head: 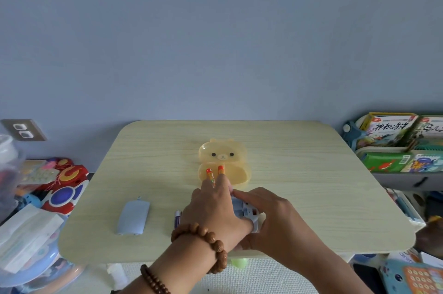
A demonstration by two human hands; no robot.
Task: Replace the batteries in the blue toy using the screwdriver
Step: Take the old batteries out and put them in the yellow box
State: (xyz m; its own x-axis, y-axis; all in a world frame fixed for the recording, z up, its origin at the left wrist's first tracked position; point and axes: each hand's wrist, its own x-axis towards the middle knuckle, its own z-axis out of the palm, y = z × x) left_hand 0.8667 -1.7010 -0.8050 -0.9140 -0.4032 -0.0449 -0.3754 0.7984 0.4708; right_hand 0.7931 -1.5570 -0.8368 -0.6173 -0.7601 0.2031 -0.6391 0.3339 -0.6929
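Orange batteries (215, 174) pinched in left hand (214, 209) above bear-shaped case (236, 161). Blue toy (247, 211) steadied on tabletop (311, 185) under right hand (271, 219), clamped. Risk judged: batteries dropped, polarity reversed.

Plain blue-grey wall (215, 29) fills upper view, evenly lit, soft daylight tone. Pale wood-grain tabletop (311, 185) with rounded corners butts against wall. Wall socket plate (22, 129) low on wall, far left of hands. Heap of colourful toys (60, 181) on floor left of hands. White bookshelf (395, 147) with picture books right of hands. White textured floor mat (251, 274) below tabletop's near edge.
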